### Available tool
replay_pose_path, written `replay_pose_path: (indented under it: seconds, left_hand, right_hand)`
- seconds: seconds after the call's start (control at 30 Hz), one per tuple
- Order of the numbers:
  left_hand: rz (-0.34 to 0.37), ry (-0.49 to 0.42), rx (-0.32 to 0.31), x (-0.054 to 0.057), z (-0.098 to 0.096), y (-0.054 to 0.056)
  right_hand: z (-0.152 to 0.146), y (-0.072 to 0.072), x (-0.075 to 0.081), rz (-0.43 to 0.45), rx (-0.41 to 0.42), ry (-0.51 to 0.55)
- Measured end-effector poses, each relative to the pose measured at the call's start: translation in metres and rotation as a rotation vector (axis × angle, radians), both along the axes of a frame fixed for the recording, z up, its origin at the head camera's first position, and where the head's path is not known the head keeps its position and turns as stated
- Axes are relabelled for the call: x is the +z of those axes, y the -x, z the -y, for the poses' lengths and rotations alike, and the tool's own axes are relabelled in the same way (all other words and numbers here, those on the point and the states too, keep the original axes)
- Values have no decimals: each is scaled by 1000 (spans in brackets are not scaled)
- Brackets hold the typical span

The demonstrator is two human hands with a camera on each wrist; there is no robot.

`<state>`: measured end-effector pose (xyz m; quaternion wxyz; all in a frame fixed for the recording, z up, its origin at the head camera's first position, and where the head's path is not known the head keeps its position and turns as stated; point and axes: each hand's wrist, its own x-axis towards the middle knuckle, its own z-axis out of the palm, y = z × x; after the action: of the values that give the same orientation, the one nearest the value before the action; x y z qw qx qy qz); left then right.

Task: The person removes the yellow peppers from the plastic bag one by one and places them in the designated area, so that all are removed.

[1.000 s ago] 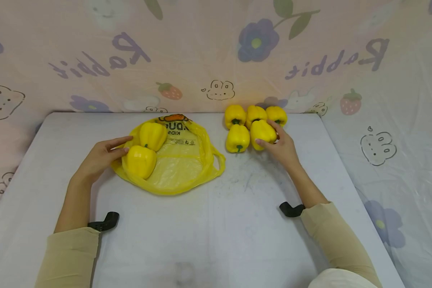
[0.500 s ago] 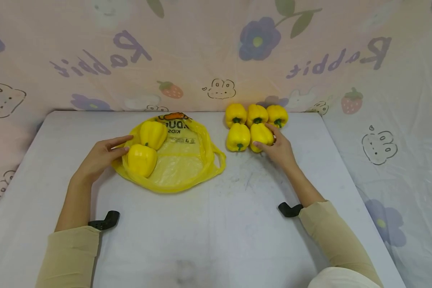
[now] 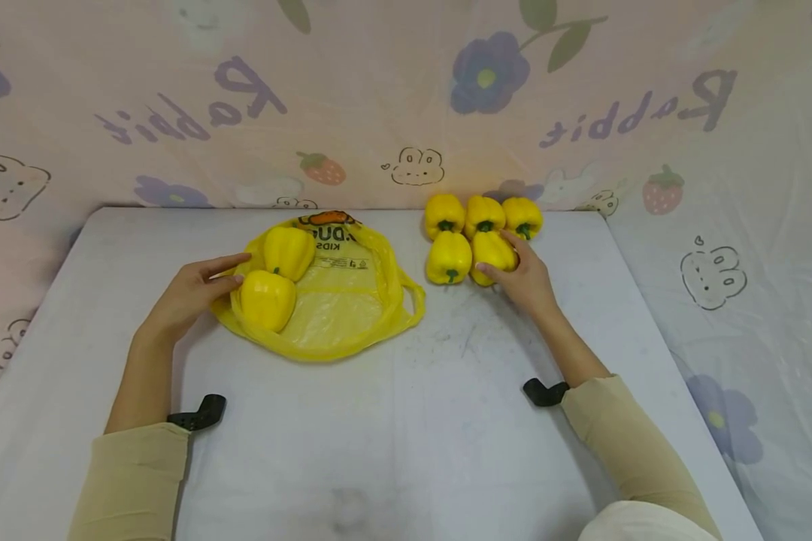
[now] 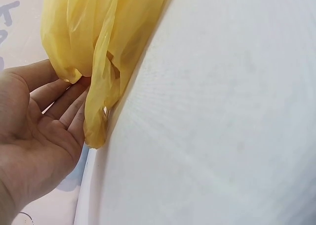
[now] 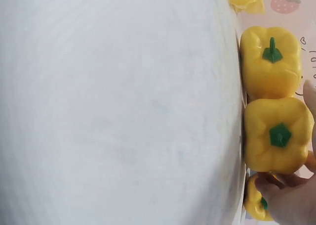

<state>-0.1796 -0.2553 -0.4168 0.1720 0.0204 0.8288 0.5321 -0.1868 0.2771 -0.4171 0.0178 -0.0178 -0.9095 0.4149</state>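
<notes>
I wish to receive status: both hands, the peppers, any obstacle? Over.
Left hand touching yellow bag. Right hand gripping front-row right pepper outside bag. Two peppers inside. Neighbouring peppers close beside it; no other obstacle visible.

The head view looks forward and down from the near side of the yellow bag (image 3: 331,319), spanning most of the surface (image 3: 379,436). The left wrist view, close and turned sideways, faces the bag's left side, sharing it and the left hand (image 4: 44,116) with the head view. The right wrist view, also near and sideways, shares the peppers (image 5: 277,136) right of the bag.
</notes>
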Motion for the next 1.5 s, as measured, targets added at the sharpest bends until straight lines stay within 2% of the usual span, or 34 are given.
replay_pose_path:
  seconds: [0.3, 0.47, 0.53, 0.67, 0.77, 0.83, 1.0, 1.27, 1.4, 1.5]
  left_hand:
    - [4, 0, 9, 1, 1, -1]
    - [8, 3, 15, 1, 1, -2]
    - [5, 2, 17, 1, 0, -2]
    - [5, -7, 20, 1, 0, -3]
    - [7, -11, 22, 0, 0, -3]
    - [8, -9, 22, 1, 0, -3]
    - [1, -8, 21, 1, 0, -4]
    - [-2, 3, 21, 1, 0, -3]
    - [-3, -4, 19, 1, -1, -3]
    - [-3, -2, 21, 1, 0, -3]
  right_hand:
    - [5, 3, 6, -126, -17, 89]
    - [12, 7, 8, -251, 27, 180]
    - [17, 8, 13, -309, 60, 211]
    - [36, 4, 33, -376, 118, 226]
    - [51, 0, 47, -389, 145, 228]
    - [57, 0, 51, -400, 167, 240]
    - [70, 2, 56, -426, 224, 259]
    - [92, 4, 66, -416, 313, 257]
    - [101, 6, 67, -406, 350, 237]
    - [106, 15, 56, -390, 372, 224]
